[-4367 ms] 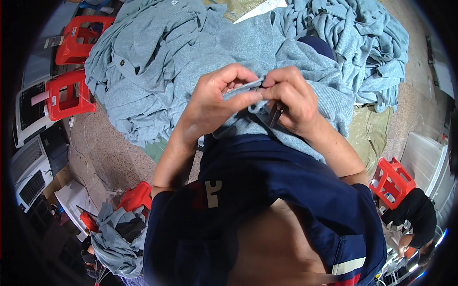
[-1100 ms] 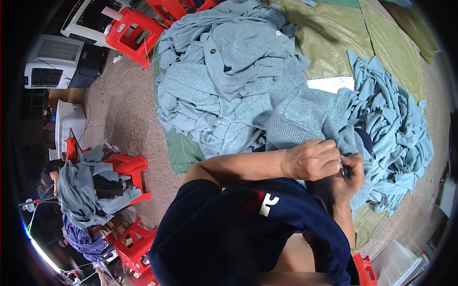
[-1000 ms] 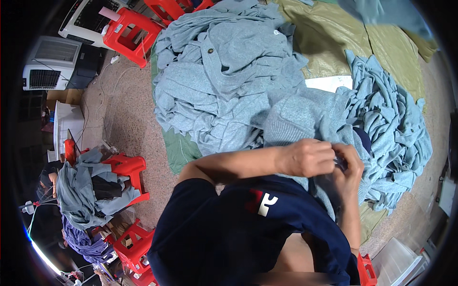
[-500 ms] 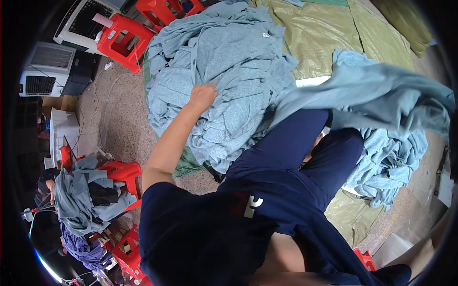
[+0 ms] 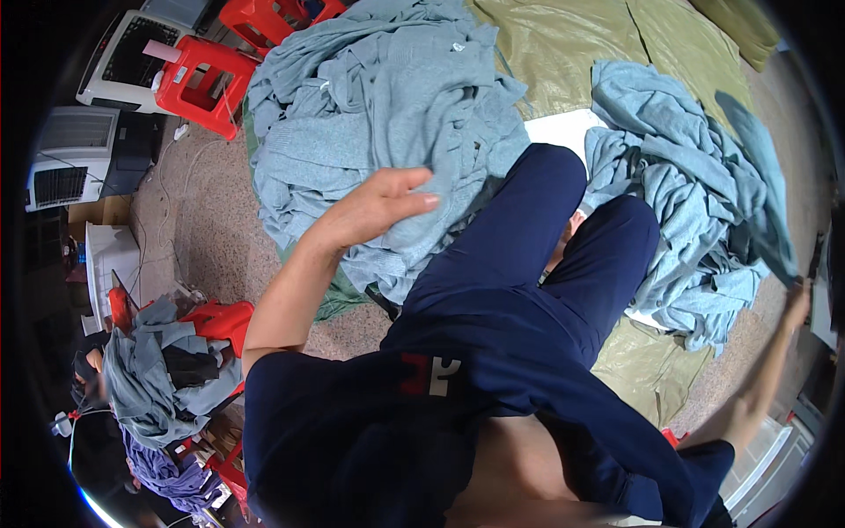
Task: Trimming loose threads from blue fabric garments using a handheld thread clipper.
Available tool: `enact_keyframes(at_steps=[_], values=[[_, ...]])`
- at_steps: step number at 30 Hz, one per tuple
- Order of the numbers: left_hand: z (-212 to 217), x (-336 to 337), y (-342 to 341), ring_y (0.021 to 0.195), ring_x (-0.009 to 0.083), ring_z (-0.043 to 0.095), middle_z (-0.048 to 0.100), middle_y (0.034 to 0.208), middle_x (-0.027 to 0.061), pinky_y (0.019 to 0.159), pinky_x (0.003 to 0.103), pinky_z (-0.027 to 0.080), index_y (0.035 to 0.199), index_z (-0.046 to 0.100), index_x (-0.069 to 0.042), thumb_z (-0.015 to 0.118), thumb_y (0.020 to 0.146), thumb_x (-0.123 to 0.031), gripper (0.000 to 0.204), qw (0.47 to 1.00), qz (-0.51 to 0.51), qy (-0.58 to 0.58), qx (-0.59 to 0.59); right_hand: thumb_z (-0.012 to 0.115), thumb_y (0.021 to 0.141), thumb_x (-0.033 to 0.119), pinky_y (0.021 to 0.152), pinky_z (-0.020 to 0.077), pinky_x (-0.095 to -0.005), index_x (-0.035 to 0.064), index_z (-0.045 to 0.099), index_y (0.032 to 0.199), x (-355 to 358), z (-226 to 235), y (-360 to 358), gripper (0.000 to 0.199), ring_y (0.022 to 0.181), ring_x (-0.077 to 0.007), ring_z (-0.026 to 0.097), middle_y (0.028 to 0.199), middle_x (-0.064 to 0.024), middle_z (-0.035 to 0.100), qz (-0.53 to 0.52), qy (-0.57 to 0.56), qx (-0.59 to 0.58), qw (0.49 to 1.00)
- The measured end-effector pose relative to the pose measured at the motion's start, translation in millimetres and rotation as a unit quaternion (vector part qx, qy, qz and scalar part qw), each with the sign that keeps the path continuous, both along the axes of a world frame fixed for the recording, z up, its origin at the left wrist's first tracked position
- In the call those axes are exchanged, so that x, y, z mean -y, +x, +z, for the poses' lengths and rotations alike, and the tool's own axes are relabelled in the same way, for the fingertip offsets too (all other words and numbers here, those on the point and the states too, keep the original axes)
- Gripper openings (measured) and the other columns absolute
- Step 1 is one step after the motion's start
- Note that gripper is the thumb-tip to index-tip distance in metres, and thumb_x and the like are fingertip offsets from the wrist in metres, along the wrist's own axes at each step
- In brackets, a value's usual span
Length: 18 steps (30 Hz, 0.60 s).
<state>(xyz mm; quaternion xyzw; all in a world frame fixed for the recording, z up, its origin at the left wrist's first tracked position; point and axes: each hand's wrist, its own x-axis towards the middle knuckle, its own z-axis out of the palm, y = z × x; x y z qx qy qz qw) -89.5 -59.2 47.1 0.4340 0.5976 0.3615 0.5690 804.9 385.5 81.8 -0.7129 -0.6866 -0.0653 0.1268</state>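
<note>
Above the left pile of light blue-grey knit garments [image 5: 308,163] hovers my left hand [image 5: 387,204], its thumb and fingers apart with nothing between them. A slightly blurred knit cloth [image 5: 427,132] drapes over that pile just beyond the fingers. Far out to the right, my right hand [image 5: 797,304] grips the end of a blue-grey knit garment [image 5: 764,167], which stretches up and away along the right pile of knit garments [image 5: 678,189]. That hand is small and near the dark rim, so its fingers show only roughly.
Between the piles lies a white sheet [image 5: 563,132] on an olive tarp [image 5: 563,53]. Red plastic stools [image 5: 207,84] stand at the upper left, near white appliances [image 5: 75,145] and floor cables. Another stool [image 5: 220,326] at left bears grey garments [image 5: 154,378]. My knees rise between the piles.
My right hand has come into view, and the garment has swung from across my knees onto the right side. My left hand has opened and drawn toward me, off the left pile.
</note>
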Motion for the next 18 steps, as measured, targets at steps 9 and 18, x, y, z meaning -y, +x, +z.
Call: enact_keyframes(at_steps=[9,18], values=[[53,-45,114,0.092,0.0066,0.06,0.066,0.104,0.0014,0.085,0.025,0.048,0.113,0.061,0.001,0.062,0.094,-0.011,0.023,0.931,-0.023,0.079,0.355,0.051,0.084,-0.013,0.076,0.0528,-0.0264,0.0009,0.063,0.108,213,-136,-438,0.03,0.086,-0.0151,0.066,0.094,-0.0069,0.065,0.306,-0.134,-0.592,0.734],[162,-111,115,0.102,0.0205,0.067,0.069,0.11,0.0118,0.092,0.034,0.053,0.114,0.065,-0.001,0.057,0.097,-0.019,0.026,0.72,0.037,0.407,0.561,0.073,0.08,0.013,0.078,0.0463,-0.0296,0.0008,0.064,0.104,293,-27,-644,0.029,0.095,-0.0176,0.057,0.106,-0.0081,0.06,0.415,-0.038,-0.551,0.723]])
